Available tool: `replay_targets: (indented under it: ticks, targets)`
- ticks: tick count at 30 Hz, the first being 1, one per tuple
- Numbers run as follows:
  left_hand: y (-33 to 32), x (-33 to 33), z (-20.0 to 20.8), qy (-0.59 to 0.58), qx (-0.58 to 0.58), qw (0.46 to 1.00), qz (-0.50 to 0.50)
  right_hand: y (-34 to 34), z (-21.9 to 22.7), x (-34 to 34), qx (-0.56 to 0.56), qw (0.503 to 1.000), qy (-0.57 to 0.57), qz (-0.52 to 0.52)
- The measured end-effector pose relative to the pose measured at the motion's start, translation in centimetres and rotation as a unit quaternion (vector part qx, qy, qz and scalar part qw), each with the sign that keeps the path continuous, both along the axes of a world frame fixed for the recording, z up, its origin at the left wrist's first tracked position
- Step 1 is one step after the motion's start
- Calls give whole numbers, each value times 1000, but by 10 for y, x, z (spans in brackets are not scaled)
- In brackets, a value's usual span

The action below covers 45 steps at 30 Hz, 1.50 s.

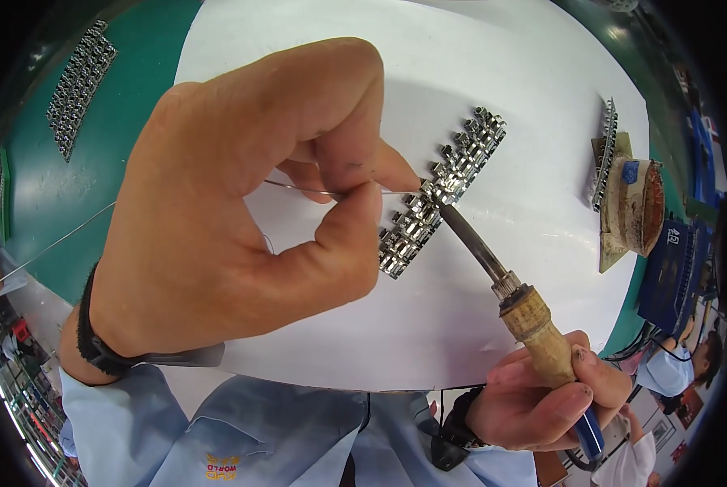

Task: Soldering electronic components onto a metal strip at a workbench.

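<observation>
My left hand (258, 195) pinches a thin length of solder wire (306, 190) between thumb and fingers. The wire's end reaches a strip of small shiny metal parts (465, 162) lying slantwise on the white sheet (542, 211). In my right hand (550, 398) is a soldering iron (534, 321), gripped at its handle. Its dark tip touches or nearly touches the strip close to the wire's end. My left hand partly covers the strip's left side. Behind that hand the wire trails off to the far left.
Another panel of metal parts (81, 89) lies on the green mat (144, 57) at upper left. At right, a further metal strip (605, 154) leans by a round, worn holder (635, 203). A blue box (670, 268) stands beyond it. Other people (672, 365) are at the right edge.
</observation>
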<state>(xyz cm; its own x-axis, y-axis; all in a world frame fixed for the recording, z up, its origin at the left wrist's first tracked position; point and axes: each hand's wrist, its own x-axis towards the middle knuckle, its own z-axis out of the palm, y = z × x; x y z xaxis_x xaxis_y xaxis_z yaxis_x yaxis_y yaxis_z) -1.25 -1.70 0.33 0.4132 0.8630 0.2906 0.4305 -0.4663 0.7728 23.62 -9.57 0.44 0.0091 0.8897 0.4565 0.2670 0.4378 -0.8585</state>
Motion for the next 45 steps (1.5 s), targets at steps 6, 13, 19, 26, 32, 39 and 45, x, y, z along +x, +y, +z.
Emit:
replay_targets:
  ticks: [6, 13, 19, 26, 32, 39, 45]
  targets:
    - [-5, -7, 3, 0, -40, 999, 10, 8, -2, 7, 27, 997, -36, -56]
    - [0, -2, 18, 27, -92, 995, 12, 26, -4, 26, -36, 991, 109, -68]
    - [-2, -1, 18, 36, -104, 994, 13, 22, -7, 18, -36, 993, 77, -82]
    - [-2, 0, 5, 18, -30, 999, 14, 26, -6, 14, -30, 996, 28, -84]
    - [0, -2, 3, 21, -20, 1000, 3, 26, -6, 14, -40, 997, 20, -60]
    - [-1, 1, 10, 35, -18, 999, -7, 26, -6, 12, -45, 996, 5, -73]
    - [-1, 3, 13, 33, -17, 999, -11, 25, -5, 13, -52, 997, 9, -61]
